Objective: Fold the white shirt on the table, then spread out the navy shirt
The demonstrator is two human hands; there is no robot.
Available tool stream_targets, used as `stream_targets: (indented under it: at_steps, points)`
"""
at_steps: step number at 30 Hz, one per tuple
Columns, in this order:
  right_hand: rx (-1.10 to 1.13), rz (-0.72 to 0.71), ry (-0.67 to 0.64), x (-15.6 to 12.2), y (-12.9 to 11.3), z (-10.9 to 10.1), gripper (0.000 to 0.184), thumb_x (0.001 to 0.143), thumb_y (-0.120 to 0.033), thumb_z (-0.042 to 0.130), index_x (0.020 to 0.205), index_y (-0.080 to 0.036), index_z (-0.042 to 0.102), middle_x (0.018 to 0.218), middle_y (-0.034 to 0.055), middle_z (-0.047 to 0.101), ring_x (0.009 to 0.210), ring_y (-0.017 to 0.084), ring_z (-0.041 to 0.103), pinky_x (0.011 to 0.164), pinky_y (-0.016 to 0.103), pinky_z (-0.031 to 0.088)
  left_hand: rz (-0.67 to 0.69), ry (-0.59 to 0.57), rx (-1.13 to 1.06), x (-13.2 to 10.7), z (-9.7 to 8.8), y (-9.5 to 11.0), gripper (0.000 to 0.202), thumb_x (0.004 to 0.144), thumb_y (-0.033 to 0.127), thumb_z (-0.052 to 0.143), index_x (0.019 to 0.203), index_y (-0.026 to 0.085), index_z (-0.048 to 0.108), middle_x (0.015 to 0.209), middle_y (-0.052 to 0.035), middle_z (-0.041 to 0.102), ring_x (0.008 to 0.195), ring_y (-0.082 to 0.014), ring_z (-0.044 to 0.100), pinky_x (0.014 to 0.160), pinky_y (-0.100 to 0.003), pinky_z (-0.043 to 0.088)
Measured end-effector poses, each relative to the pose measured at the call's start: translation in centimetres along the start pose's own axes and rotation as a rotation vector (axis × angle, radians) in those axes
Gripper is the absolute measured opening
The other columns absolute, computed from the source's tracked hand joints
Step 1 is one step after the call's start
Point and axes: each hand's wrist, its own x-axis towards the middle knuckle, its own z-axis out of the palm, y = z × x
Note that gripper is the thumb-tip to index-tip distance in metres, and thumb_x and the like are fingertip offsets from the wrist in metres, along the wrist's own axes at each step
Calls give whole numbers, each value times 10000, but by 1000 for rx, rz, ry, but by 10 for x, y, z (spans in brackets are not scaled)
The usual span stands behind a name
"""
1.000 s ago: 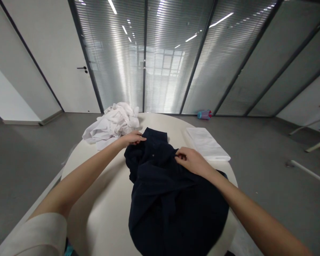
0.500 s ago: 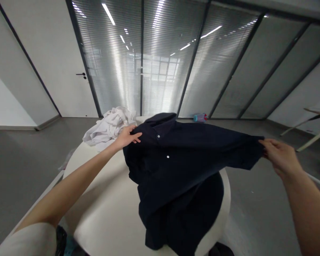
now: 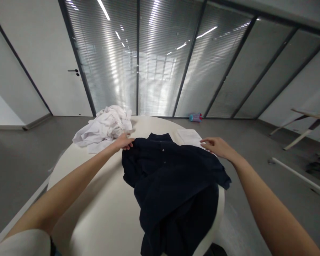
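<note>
A dark navy button-up shirt (image 3: 173, 170) lies spread over the round white table (image 3: 104, 206), collar pointing away from me. Its lower part is bunched and reaches the near edge, while one sleeve hangs past the right edge. My left hand (image 3: 124, 141) is closed on the shirt's left shoulder. Above the right shoulder, my right hand (image 3: 216, 146) has its thumb and fingers apart, holding nothing. Beneath and beyond those fingertips is a flat white folded cloth (image 3: 189, 136), partly covered by the shirt.
A crumpled heap of white cloth (image 3: 106, 124) sits at the table's far left. A blue and red basket-like object (image 3: 195, 117) lies on the floor by the glass partition (image 3: 160, 64). Another table (image 3: 309, 115) stands at the right, and a pale bar (image 3: 298, 176) lies near it.
My right hand has let go of the sleeve and moved left and up. The shirt, held stretched before, has dropped flatter onto the table, uncovering the folded white cloth. My left hand stays at the shoulder.
</note>
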Motion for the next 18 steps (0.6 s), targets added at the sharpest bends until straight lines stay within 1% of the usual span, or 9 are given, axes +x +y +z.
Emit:
stream_targets:
  at_steps: [2, 4, 7, 9, 11, 13, 16, 18]
  points:
    - [-32, -25, -157, 21, -30, 22, 194, 781, -363, 719, 890, -218, 786, 749, 49, 738, 529, 180, 633, 666, 350, 535, -121, -89, -37, 0, -2, -2, 632, 841, 334, 729, 1365, 134, 437, 644, -39, 691, 505, -189, 659, 470, -236, 451]
    - [-57, -7, -250, 36, -55, 43, 196, 839, -341, 722, 955, -190, 766, 897, 80, 754, 680, 186, 681, 780, 336, 542, -202, -161, -83, 0, 1, -4, 531, 867, 344, 708, 1289, 137, 461, 673, -84, 719, 541, -198, 689, 486, -236, 487]
    - [-25, 41, -254, 45, -82, 70, 283, 940, -377, 659, 1138, -177, 685, 1145, 93, 689, 963, 216, 674, 876, 383, 554, -246, -203, -140, 3, 11, -3, 415, 911, 355, 664, 1209, 156, 453, 732, -120, 743, 586, -189, 709, 539, -247, 546]
    - [1, 58, -239, 45, -92, 81, 327, 976, -382, 617, 1239, -188, 624, 1260, 87, 628, 1061, 227, 643, 897, 421, 561, -245, -208, -160, 7, 18, -2, 372, 916, 390, 661, 1147, 172, 467, 745, -116, 746, 602, -190, 715, 561, -260, 569]
    - [20, 79, -226, 44, -96, 87, 340, 979, -376, 614, 1267, -196, 607, 1294, 88, 608, 1090, 233, 632, 908, 431, 559, -227, -190, -164, 8, 24, -1, 365, 901, 427, 678, 1088, 182, 482, 750, -108, 742, 615, -202, 721, 570, -279, 582]
    - [36, 98, -216, 46, -98, 90, 339, 977, -375, 617, 1264, -195, 611, 1292, 89, 611, 1087, 235, 634, 911, 432, 558, -179, -133, -160, 7, 28, 1, 376, 898, 432, 681, 1091, 191, 467, 786, -100, 741, 630, -207, 726, 581, -296, 589]
    - [54, 121, -209, 52, -97, 91, 355, 971, -384, 622, 1262, -181, 612, 1283, 83, 613, 1085, 248, 635, 904, 437, 561, -44, -1, -146, -2, 32, 5, 363, 930, 373, 635, 1163, 208, 412, 923, -96, 739, 699, -195, 735, 610, -293, 585]
    - [60, 141, -209, 56, -95, 90, 344, 974, -384, 621, 1244, -171, 615, 1237, 77, 633, 1033, 224, 651, 866, 416, 575, 60, 70, -135, -11, 32, 8, 337, 936, 311, 613, 1184, 210, 409, 1026, -110, 725, 806, -194, 737, 660, -284, 579]
